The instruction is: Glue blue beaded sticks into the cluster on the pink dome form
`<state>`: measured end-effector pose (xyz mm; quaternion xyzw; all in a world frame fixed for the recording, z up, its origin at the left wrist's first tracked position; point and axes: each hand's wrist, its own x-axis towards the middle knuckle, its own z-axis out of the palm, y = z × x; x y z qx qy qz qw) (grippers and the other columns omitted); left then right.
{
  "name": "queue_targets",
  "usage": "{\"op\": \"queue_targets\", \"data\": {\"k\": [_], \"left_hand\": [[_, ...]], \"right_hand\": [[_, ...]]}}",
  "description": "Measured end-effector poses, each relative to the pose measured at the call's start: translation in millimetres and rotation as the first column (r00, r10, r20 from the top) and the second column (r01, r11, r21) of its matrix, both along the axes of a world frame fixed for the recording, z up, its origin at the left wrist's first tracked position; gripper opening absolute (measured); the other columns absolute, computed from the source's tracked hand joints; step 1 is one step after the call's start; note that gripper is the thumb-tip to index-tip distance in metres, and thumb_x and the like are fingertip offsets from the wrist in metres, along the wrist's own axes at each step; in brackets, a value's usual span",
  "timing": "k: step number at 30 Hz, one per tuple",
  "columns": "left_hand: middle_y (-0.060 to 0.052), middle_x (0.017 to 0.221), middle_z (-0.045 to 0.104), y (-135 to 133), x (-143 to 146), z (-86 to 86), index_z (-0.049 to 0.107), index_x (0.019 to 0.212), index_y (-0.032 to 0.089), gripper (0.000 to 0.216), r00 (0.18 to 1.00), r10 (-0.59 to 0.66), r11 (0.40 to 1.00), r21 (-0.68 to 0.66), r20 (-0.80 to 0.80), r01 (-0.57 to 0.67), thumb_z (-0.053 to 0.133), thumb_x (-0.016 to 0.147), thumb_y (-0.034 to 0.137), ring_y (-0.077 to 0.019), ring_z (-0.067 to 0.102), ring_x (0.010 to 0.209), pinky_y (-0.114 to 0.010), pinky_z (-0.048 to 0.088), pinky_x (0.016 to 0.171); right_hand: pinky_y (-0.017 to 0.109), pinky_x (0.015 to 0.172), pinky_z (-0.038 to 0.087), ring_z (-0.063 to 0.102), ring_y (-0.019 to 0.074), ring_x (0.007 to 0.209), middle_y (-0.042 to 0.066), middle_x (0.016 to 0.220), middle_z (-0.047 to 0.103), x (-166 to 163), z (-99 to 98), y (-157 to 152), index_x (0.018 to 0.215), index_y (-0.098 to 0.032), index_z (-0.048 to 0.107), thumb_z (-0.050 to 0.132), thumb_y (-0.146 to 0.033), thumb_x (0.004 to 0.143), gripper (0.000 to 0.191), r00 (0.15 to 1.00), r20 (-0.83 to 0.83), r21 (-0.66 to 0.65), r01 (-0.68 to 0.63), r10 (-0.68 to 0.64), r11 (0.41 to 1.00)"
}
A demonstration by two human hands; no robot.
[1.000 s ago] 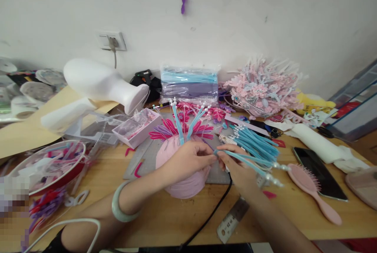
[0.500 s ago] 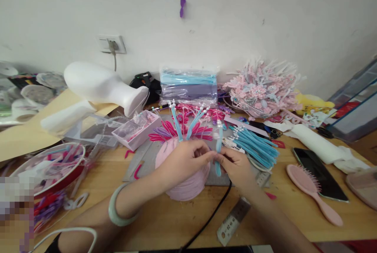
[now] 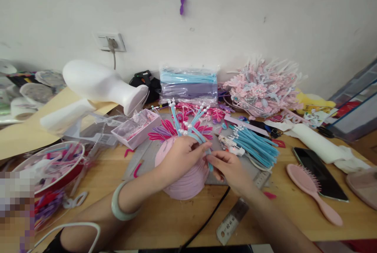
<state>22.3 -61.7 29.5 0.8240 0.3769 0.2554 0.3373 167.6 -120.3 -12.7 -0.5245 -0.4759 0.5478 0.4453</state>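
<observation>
Both hands meet over the right side of a pink wrapped round form [image 3: 188, 186]. A light blue pipe cleaner [image 3: 210, 165] with white pearl beads is pinched by my left hand [image 3: 184, 157] near its middle, its beaded end leaning left. My right hand [image 3: 229, 166] has its thumb and fingers closed on the lower part. Two more beaded blue pipe cleaners [image 3: 176, 119] stand up behind my left hand, among magenta and purple loops [image 3: 163, 130]. To the right lies a bundle of beaded blue pipe cleaners [image 3: 257, 149], beside a white glue gun [image 3: 231, 145].
At the left are a bowl of scraps [image 3: 81, 166], a lilac box [image 3: 138, 133] and a white mannequin head [image 3: 94, 80]. A metal ruler [image 3: 231, 223], black cable [image 3: 206, 221], pink hairbrush [image 3: 306, 186] and dark tablet [image 3: 324, 178] occupy the right.
The held pipe cleaner has gone from upright to leaning left, its beads now above my left hand. Both hands have shifted slightly left, uncovering the glue gun more.
</observation>
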Motion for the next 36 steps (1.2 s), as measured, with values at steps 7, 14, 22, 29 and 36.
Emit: {"op": "queue_targets", "data": {"k": [7, 14, 22, 29, 36], "left_hand": [[-0.003, 0.083, 0.065, -1, -1, 7.1, 0.063, 0.084, 0.016, 0.021, 0.981, -0.188, 0.971, 0.139, -0.054, 0.194, 0.045, 0.084, 0.026, -0.0133, 0.059, 0.078, -0.026, 0.047, 0.075], [-0.006, 0.084, 0.067, 3, -1, 6.5, 0.066, 0.082, 0.018, 0.026, 0.963, -0.237, 0.927, 0.266, -0.127, 0.263, 0.04, 0.086, 0.021, -0.0176, 0.062, 0.08, -0.029, 0.049, 0.076], [-0.007, 0.094, 0.067, 10, -6, -9.3, 0.064, 0.088, 0.018, 0.026, 0.956, -0.289, 0.928, 0.232, -0.044, 0.291, 0.04, 0.087, 0.026, -0.019, 0.061, 0.087, -0.03, 0.048, 0.08], [-0.006, 0.092, 0.066, 6, -10, -4.6, 0.061, 0.089, 0.017, 0.021, 0.944, -0.328, 0.928, 0.176, -0.029, 0.328, 0.041, 0.086, 0.022, -0.0168, 0.06, 0.085, -0.028, 0.045, 0.08], [-0.002, 0.072, 0.065, -1, -4, -5.1, 0.061, 0.075, 0.018, 0.028, 0.965, -0.256, 0.944, 0.2, -0.053, 0.261, 0.038, 0.088, 0.025, -0.0123, 0.057, 0.064, -0.024, 0.046, 0.065]], "right_hand": [[0.02, 0.04, 0.03, 0.038, 0.0074, 0.041, -0.005, 0.046, 0.043, 2, 1.5, 1, 0.062, -0.017, 0.059, 0.05, -0.039, 0.08, 0.029, 0.951, 0.272, 0.277, 0.067, -0.145, 0.959], [0.021, 0.053, 0.039, 0.049, 0.0108, 0.056, 0.001, 0.06, 0.056, 6, 1.8, 0, 0.07, -0.017, 0.063, 0.046, -0.02, 0.083, 0.022, 0.811, 0.5, 0.561, -0.038, -0.303, 0.827], [0.021, 0.053, 0.039, 0.048, 0.0106, 0.052, -0.001, 0.054, 0.054, 10, 6.4, 0, 0.065, -0.017, 0.06, 0.047, -0.016, 0.082, 0.022, 0.736, 0.576, 0.631, -0.123, -0.356, 0.766], [0.022, 0.051, 0.037, 0.048, 0.0109, 0.052, 0.0, 0.055, 0.053, 10, 1.0, 1, 0.064, -0.016, 0.06, 0.046, -0.015, 0.082, 0.023, 0.692, 0.595, 0.651, -0.118, -0.408, 0.75], [0.022, 0.051, 0.037, 0.049, 0.0109, 0.052, 0.0, 0.054, 0.053, 10, 0.0, 2, 0.06, -0.017, 0.056, 0.045, -0.013, 0.082, 0.025, 0.654, 0.592, 0.684, -0.099, -0.471, 0.723]]}}
